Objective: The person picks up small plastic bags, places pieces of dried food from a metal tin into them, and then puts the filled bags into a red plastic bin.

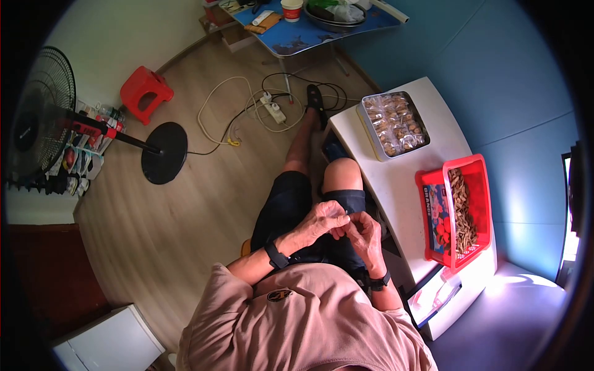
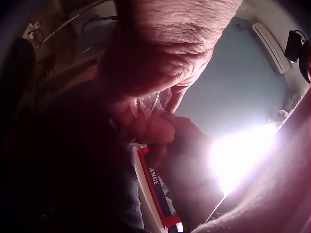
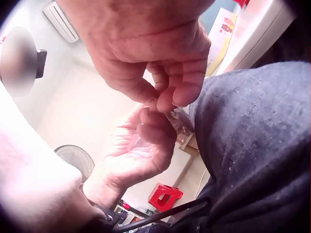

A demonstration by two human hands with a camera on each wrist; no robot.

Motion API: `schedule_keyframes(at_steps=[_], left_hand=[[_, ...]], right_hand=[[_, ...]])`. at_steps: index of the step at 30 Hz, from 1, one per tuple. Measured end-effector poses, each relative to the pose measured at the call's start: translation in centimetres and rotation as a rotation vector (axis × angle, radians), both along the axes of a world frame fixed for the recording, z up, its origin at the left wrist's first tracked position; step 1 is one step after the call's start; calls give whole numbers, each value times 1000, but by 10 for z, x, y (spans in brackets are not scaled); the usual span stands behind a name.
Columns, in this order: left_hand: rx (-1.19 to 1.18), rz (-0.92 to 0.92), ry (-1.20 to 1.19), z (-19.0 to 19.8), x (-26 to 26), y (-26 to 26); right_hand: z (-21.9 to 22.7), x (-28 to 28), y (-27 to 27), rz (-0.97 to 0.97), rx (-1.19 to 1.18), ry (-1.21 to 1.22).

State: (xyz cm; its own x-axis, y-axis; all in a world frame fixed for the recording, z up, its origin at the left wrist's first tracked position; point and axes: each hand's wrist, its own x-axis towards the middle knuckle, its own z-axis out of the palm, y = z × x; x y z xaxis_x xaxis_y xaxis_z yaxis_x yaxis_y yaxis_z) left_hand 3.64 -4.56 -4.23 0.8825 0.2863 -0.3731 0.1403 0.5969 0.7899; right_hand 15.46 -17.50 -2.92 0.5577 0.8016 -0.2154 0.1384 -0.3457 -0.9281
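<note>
Both hands meet over the lap. My left hand (image 1: 318,224) has its fingers curled round a small clear plastic bag (image 2: 154,103), part of which lies against the palm in the right wrist view. My right hand (image 1: 366,240) pinches at the bag's edge with thumb and fingers, and the fingertips of both hands nearly touch. Something small and brownish (image 3: 152,103) shows between the right fingertips; what it is I cannot tell. On the white cabinet stand a red basket (image 1: 484,210) of brown, stick-like pieces (image 1: 461,210) and a metal tin (image 1: 375,137) of small clear packets (image 1: 396,123).
The white cabinet (image 1: 396,185) runs along the right side of the legs. A fan (image 1: 164,153) and a red stool (image 1: 146,94) stand on the floor at left. Cables and a power strip (image 1: 273,108) lie ahead near one foot, below a blue table (image 1: 297,37).
</note>
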Motion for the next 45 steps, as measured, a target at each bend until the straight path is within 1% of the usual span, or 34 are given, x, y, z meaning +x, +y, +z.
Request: schedule_keyframes(at_steps=[1, 3, 4, 7, 9, 13, 15, 19, 21, 22, 24, 28, 30, 31, 36, 40, 45], left_hand=[[-1, 1, 0, -1, 0, 0], [-70, 10, -10, -3, -1, 1], [-71, 9, -8, -4, -1, 1], [-85, 2, 0, -3, -1, 2], [-114, 0, -31, 1, 0, 3], [-130, -21, -48, -5, 1, 4], [-144, -12, -76, -9, 1, 3], [-138, -17, -81, -10, 2, 3], [-62, -32, -92, -9, 2, 2], [-62, -36, -92, -9, 2, 2], [-13, -46, -89, -8, 2, 2], [-1, -58, -66, -6, 1, 2], [24, -61, -42, -5, 2, 1], [25, -63, -41, -4, 2, 1], [97, -111, -12, -3, 1, -1], [127, -127, -3, -2, 2, -3], [83, -133, 6, -1, 4, -4]], right_hand=[[-3, 0, -1, 1, -1, 0], [-12, 1, -3, -43, 14, 145], [-13, 1, -3, -44, 12, 146], [-10, -1, -2, -67, 23, 217], [-6, 0, 0, -95, 121, 393], [-6, 5, 0, -113, 141, 479], [-5, 7, 0, -129, 168, 582], [-10, 6, -1, -135, 218, 583], [-8, 5, 0, -71, 210, 522], [-6, 5, 1, -75, 211, 522], [0, 3, 1, -56, 186, 498], [0, 5, -3, -68, 161, 529], [-3, 8, -7, -60, 89, 514], [-1, 8, -7, -61, 91, 515], [1, 10, -10, -70, 18, 429], [-2, 12, -14, -67, 6, 435], [-1, 14, -15, -117, 27, 506]])
